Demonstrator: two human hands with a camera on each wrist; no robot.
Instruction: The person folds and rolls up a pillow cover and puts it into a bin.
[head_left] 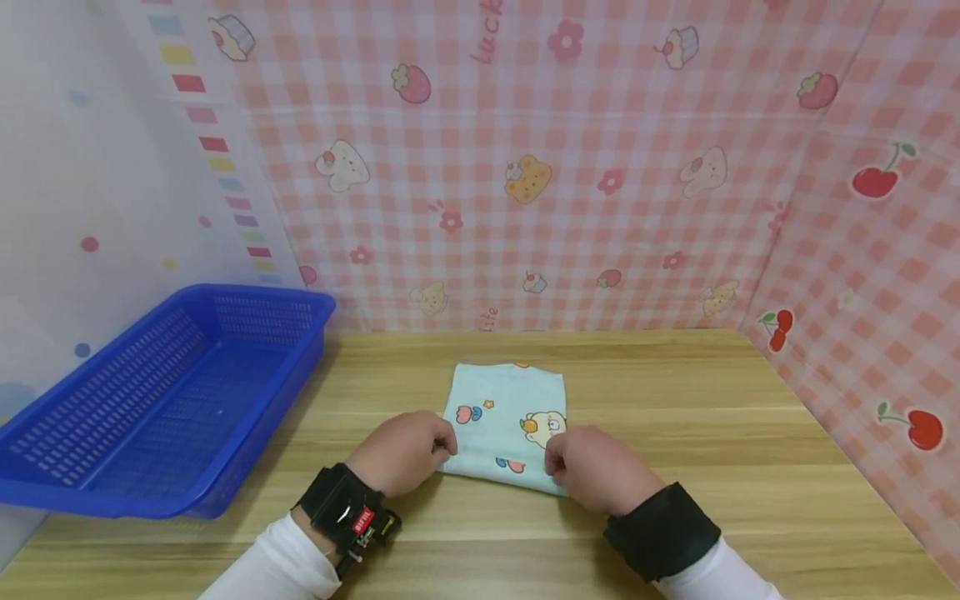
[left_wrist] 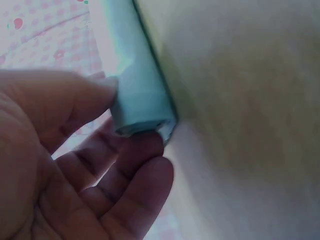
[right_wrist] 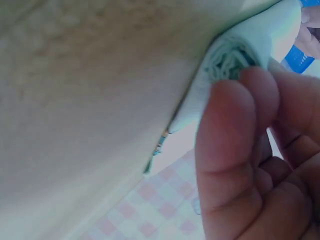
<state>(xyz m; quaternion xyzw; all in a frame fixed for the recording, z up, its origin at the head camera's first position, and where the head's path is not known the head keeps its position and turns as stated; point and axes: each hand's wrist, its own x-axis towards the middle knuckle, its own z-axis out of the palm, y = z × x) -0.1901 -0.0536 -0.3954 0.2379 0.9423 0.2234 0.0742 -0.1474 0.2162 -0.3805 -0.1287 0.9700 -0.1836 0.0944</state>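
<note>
A light blue cloth (head_left: 501, 417) printed with a bear, tulips and a star lies on the table, its near edge rolled up. My left hand (head_left: 405, 454) pinches the left end of the roll. In the left wrist view, the thumb is on one side of the rolled cloth (left_wrist: 137, 75) and curled fingers are at its end. My right hand (head_left: 600, 468) pinches the opposite end. Spiral layers of the rolled cloth (right_wrist: 232, 60) show beside the fingertips in the right wrist view, and a flat part stretches away beyond.
A blue plastic basket (head_left: 168, 400) with perforated sides stands at the left of the wooden table (head_left: 480, 550). Behind the table hangs a pink checked curtain (head_left: 480, 242), and a similar checked panel (head_left: 862, 275) closes off the right side.
</note>
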